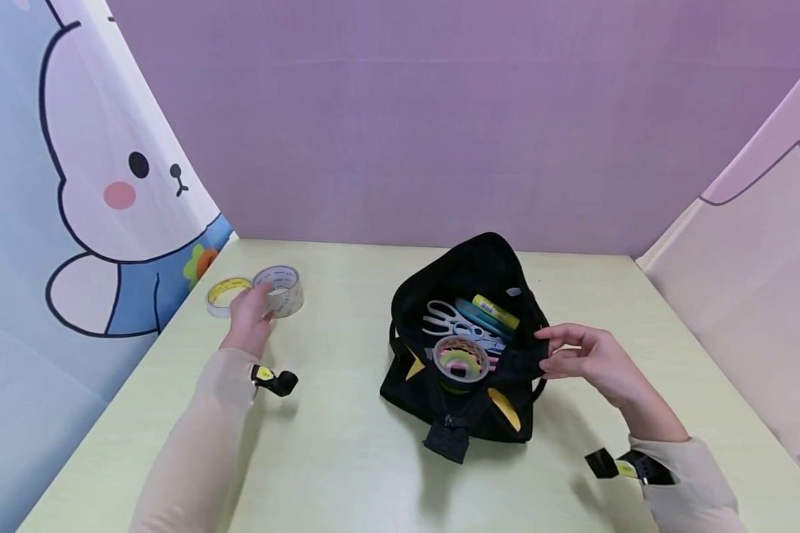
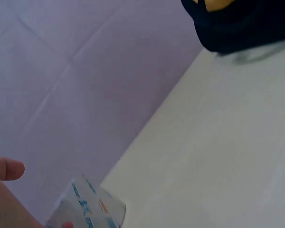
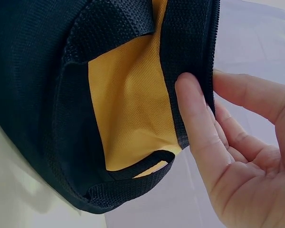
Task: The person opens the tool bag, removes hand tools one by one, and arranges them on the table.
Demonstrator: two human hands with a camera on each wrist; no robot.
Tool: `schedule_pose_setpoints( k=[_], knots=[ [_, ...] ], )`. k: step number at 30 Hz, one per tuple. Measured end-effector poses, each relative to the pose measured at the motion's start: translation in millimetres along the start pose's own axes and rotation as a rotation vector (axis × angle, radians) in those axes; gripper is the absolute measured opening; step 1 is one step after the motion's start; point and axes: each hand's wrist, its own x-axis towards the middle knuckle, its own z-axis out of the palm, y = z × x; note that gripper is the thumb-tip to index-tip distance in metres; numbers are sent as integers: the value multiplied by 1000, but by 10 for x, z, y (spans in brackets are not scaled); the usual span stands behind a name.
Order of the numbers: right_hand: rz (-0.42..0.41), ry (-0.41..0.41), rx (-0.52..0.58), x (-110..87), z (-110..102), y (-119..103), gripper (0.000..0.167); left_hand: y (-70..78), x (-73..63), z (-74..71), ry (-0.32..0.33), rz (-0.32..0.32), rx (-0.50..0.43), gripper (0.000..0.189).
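On the left of the table my left hand (image 1: pixel 248 318) reaches to a wide clear tape roll (image 1: pixel 280 291), one finger over its rim and the thumb by its side. In the left wrist view a finger stands apart from the printed tape roll (image 2: pixel 92 204). A thinner tape roll with a yellow core (image 1: pixel 218 302) lies beside it. My right hand (image 1: pixel 583 360) pinches the rim of an open black zip bag (image 1: pixel 480 255) between thumb and fingers. Inside the bag are white scissors (image 1: pixel 448 320), a yellow tube (image 1: pixel 495 312) and a tape roll (image 1: pixel 462 342).
The bag stands on a pale table (image 1: pixel 347 444), its yellow side patch (image 3: pixel 130 99) and black strap (image 3: pixel 137 190) showing in the right wrist view. A purple backdrop (image 1: pixel 400 133) rises behind the table. Printed cloth panels (image 1: pixel 107 185) flank it.
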Motion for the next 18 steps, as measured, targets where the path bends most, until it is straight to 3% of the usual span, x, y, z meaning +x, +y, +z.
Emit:
schedule_pose_setpoints(
  k=[4, 18],
  knots=[
    [0, 4, 0, -1, 3, -5, 36, 52, -105, 128, -8, 51, 37, 73],
    [9, 11, -18, -1, 10, -19, 33, 266, -504, 718, -190, 190, 49, 75]
  ],
)
